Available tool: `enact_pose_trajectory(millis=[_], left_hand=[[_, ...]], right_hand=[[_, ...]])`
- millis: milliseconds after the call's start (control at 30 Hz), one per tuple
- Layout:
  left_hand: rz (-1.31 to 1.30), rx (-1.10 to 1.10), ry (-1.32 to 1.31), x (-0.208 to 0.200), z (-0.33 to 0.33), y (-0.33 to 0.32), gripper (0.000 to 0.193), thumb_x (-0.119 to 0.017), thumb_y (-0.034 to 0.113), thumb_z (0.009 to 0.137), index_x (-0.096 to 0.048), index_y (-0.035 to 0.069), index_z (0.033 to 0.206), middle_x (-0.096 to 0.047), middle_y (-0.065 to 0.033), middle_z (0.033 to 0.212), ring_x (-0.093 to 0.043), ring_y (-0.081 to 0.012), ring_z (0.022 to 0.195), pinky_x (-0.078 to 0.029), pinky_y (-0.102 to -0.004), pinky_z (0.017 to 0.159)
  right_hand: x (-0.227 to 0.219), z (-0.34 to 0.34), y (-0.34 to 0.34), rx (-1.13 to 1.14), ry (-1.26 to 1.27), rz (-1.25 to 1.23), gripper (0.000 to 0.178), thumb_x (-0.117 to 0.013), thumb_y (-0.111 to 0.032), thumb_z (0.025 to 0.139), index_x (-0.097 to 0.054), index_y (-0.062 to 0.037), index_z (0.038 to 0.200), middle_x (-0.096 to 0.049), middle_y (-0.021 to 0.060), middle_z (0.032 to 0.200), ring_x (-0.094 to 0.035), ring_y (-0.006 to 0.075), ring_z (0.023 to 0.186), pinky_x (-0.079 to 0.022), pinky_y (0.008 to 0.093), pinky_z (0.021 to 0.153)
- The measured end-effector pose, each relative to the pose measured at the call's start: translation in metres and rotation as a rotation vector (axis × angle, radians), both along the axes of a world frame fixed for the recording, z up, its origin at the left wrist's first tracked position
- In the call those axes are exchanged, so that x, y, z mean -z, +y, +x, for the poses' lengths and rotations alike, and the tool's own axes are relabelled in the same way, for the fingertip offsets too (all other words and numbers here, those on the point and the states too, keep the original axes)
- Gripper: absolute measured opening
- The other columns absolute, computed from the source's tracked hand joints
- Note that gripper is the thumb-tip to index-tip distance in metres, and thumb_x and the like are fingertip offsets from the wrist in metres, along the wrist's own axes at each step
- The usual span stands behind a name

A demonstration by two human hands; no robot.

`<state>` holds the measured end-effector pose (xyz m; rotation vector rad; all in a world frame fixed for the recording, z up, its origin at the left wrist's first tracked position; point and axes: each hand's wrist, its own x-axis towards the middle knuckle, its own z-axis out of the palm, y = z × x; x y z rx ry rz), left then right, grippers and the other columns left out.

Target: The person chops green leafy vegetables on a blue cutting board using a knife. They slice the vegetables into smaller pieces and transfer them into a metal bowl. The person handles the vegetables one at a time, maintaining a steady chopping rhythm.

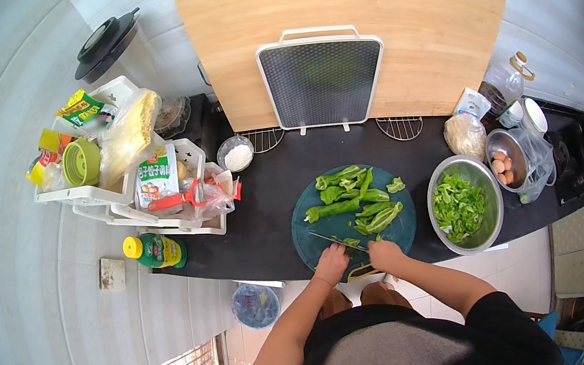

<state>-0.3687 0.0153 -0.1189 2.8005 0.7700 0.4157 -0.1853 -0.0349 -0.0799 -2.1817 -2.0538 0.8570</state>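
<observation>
A knife (338, 241) lies low over the round dark-green cutting board (300, 215), its handle in my closed right hand (386, 254). Beside the blade, my left hand (332, 264) has its fingers curled down at the board's near left edge, on a piece of green pepper mostly hidden under them. A small green bit (350, 242) sits against the blade. Farther up the board lie several split long green peppers (334, 209) and pepper halves (380, 219). To the right, a steel bowl (497, 215) holds chopped green pepper (458, 206).
Brown eggs (502, 168) sit in a smaller metal bowl (505, 137) at the right. A small bowl of white powder (236, 155) stands behind left, near white stacked baskets (89, 193). A green bottle (158, 251) stands at the counter's left edge. A framed board (324, 82) leans behind.
</observation>
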Motion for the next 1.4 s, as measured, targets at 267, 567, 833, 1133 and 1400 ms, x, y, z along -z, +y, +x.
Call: enact_pose_trajectory(millis=[267, 567, 833, 1133, 1400], left_hand=[[-0.045, -0.036, 0.009, -0.027, -0.002, 0.0, 0.016, -0.059, 0.013, 0.069, -0.06, 0.005, 0.083, -0.052, -0.0075, 0.092, -0.049, -0.025, 0.09, -0.043, -0.0341, 0.073], [-0.164, -0.242, -0.204, -0.034, -0.035, -0.014, 0.033, -0.067, 0.018, 0.07, -0.059, 0.008, 0.101, -0.054, -0.0075, 0.099, -0.053, -0.0249, 0.089, -0.047, -0.0344, 0.075], [-0.165, -0.261, -0.178, -0.006, -0.02, -0.012, 0.02, -0.059, 0.01, 0.072, -0.061, 0.006, 0.091, -0.056, -0.0067, 0.087, -0.054, -0.025, 0.085, -0.049, -0.033, 0.07], [-0.185, -0.273, -0.12, 0.003, -0.017, -0.001, 0.011, -0.051, 0.004, 0.067, -0.057, 0.003, 0.075, -0.054, -0.0097, 0.081, -0.053, -0.0271, 0.083, -0.049, -0.0341, 0.069], [-0.215, -0.332, -0.138, 0.005, -0.013, -0.003, 0.008, -0.049, 0.003, 0.069, -0.056, 0.003, 0.074, -0.054, -0.0103, 0.081, -0.053, -0.0283, 0.085, -0.049, -0.0358, 0.07]], right_hand=[[-0.006, 0.012, -0.008, 0.235, 0.047, 0.048, 0.02, -0.054, -0.02, 0.08, -0.059, 0.0001, 0.079, -0.061, 0.0222, 0.075, -0.06, 0.0394, 0.072, -0.049, 0.0457, 0.066], [-0.045, 0.003, -0.017, 0.105, 0.069, 0.055, 0.021, -0.056, -0.022, 0.08, -0.059, -0.0014, 0.079, -0.062, 0.0212, 0.073, -0.06, 0.0389, 0.07, -0.049, 0.0457, 0.065], [-0.035, 0.0, -0.021, -0.001, 0.008, -0.035, 0.018, -0.051, -0.015, 0.079, -0.057, 0.0013, 0.078, -0.062, 0.0224, 0.071, -0.063, 0.0361, 0.068, -0.051, 0.044, 0.061], [-0.008, -0.024, 0.013, -0.034, -0.009, -0.059, 0.016, -0.05, -0.011, 0.075, -0.057, 0.0018, 0.082, -0.062, 0.0233, 0.075, -0.063, 0.037, 0.071, -0.051, 0.0445, 0.063], [-0.004, -0.021, 0.013, -0.038, 0.007, -0.005, 0.015, -0.051, -0.009, 0.072, -0.056, 0.0018, 0.08, -0.062, 0.024, 0.072, -0.062, 0.038, 0.069, -0.051, 0.0449, 0.062]])
